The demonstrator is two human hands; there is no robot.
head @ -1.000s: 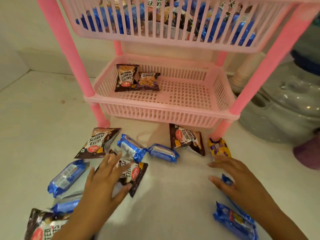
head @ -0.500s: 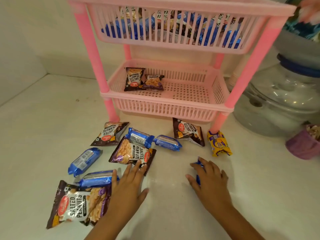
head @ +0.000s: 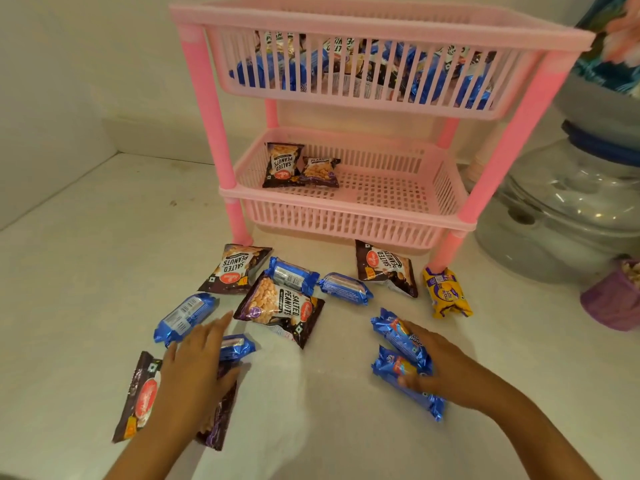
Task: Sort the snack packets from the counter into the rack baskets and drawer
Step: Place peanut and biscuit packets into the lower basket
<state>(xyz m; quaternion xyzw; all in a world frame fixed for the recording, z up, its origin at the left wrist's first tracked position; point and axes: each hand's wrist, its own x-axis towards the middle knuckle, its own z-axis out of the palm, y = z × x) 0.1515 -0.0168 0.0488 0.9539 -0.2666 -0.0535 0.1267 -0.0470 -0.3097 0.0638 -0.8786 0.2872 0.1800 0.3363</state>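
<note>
We see the white counter (head: 86,271) carrying a pink rack (head: 374,126) toward its back edge; the upper basket (head: 381,26) is crowded with packets, the lower basket (head: 346,199) holds two peanut packets (head: 282,164) in its back left corner. More snack packets (head: 280,303) lie scattered before the rack's front legs. Our left hand (head: 194,375) lies flat, fingers spread, on a dark peanut packet (head: 145,396). Our right hand (head: 446,368) rests on two blue biscuit packets (head: 401,355), fingers curled around them.
</note>
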